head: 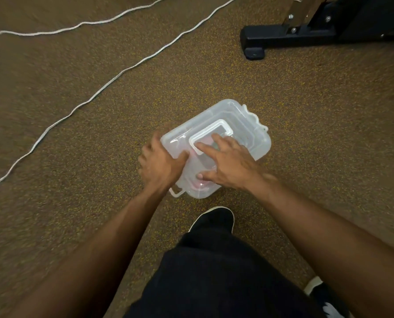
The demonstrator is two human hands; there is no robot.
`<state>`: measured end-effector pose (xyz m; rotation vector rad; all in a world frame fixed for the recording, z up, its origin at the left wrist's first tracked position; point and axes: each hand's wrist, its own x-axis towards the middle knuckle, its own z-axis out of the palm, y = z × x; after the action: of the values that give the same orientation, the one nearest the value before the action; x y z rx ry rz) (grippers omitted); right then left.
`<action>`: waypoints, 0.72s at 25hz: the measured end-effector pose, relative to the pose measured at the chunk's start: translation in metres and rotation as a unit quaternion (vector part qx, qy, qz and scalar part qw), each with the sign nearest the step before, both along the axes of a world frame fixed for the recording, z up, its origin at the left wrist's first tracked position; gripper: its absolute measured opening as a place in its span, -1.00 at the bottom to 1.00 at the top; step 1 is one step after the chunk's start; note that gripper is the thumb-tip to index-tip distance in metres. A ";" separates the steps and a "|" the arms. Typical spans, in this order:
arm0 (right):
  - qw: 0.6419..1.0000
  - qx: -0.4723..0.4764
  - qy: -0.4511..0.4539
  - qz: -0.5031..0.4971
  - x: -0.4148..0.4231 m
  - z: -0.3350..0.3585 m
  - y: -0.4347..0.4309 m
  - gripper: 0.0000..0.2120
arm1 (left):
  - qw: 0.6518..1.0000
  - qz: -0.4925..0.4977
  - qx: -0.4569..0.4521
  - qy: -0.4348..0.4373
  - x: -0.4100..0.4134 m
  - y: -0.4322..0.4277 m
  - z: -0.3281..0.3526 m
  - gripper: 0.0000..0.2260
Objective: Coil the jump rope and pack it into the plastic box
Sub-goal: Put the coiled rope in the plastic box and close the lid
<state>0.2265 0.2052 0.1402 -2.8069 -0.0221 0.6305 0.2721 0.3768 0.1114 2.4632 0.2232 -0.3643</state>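
Note:
A clear plastic box [242, 125] with its lid on and a white carry handle lies on the speckled floor in the middle of the view. My left hand [159, 165] grips the box's left side, thumb on the lid. My right hand [228, 164] rests flat on the lid with fingers spread. Something pink shows faintly through the plastic under my hands. The white jump rope [113, 79] lies uncoiled on the floor in two long lines running from upper right to the left edge, apart from the box.
A black metal foot of gym equipment [283, 37] stands at the upper right. My leg in black trousers and a black shoe [212, 219] are just below the box. Brown speckled floor surrounds everything.

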 end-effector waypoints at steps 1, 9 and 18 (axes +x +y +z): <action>1.000 -0.014 0.021 0.004 0.002 -0.001 0.008 -0.15 | 0.995 0.053 -0.044 0.075 -0.001 0.011 -0.007 0.08; 0.996 -0.065 0.061 0.010 0.003 -0.002 0.025 -0.11 | 0.928 0.163 -0.250 0.222 -0.017 0.023 0.006 -0.32; 0.996 -0.072 0.049 0.013 0.001 -0.007 0.028 -0.11 | 0.975 0.109 -0.138 0.136 -0.008 0.015 -0.011 -0.38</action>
<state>0.2278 0.2329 0.1334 -2.9130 0.0069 0.8064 0.2639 0.3921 0.1007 2.0858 0.5179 -0.5948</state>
